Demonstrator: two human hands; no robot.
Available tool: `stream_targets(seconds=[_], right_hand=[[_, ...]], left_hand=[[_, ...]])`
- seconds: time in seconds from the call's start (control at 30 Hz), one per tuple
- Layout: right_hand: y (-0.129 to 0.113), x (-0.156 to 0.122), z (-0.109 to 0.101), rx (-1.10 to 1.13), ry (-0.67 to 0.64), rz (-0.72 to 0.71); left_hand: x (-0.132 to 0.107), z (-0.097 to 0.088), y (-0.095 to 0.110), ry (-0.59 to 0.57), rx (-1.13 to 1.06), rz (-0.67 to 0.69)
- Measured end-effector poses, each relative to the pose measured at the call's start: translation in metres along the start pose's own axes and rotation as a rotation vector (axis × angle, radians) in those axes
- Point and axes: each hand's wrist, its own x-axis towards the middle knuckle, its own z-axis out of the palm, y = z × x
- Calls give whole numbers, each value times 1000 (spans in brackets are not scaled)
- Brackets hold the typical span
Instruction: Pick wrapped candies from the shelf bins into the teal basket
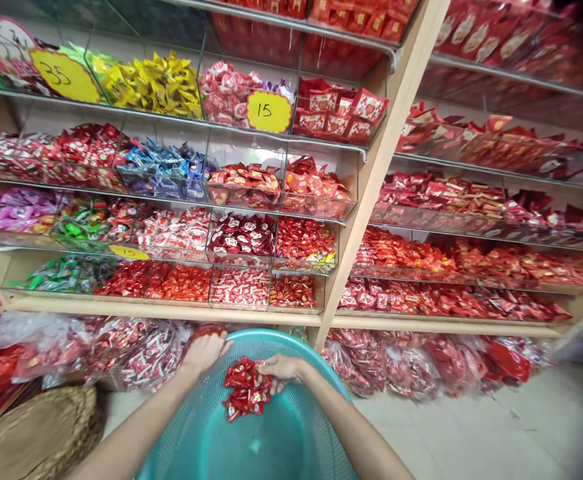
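In the head view, a large turquoise plastic basket (256,460) with mesh sides stands on the floor in front of me. My left hand (208,352) is at its far left rim, fingers curled over the edge. Inside the basket, my right hand (285,370) closes on the right side of a cluster of red wrapped candies (246,393). The cluster shows against the far inner wall, above the bare basket bottom. Whether some candies rest on the basket I cannot tell. The fingertips of my right hand are partly hidden by wrappers.
Wooden shelves (346,287) with clear bins of wrapped candies rise ahead. Yellow price tags (270,111) hang on some bins. Plastic bags of candies (406,370) line the floor below. A woven straw stool or basket (36,433) stands at left, beside light floor tiles (451,433).
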Motion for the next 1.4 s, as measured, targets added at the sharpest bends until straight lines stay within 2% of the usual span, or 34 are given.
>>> stream_targets(seconds=[0.2,0.43,0.63,0.83,1.0,1.13,1.27,1.33,1.4], right_hand=[[14,9,-4,63,187,6],[26,6,-28,215,219,17],[35,7,-39,237,359,-64],[42,29,-28,157,485,-161],[43,43,-8,62,545,-258],[44,47,2,29,549,-270],[35,48,0,-2,600,-315],[20,40,-11,-34,648,-367],[-6,22,-28,-141,714,-479]], left_hand=[[7,3,3,29,15,-5],[11,4,4,34,16,-4],[13,26,1,-21,-12,-1],[11,44,-2,-81,-27,-10],[12,44,-4,-72,-25,-8],[12,43,-5,-68,-29,-5],[11,45,-7,-59,-31,-8],[11,47,-9,-52,-23,-13],[13,49,-12,-51,-12,-17]])
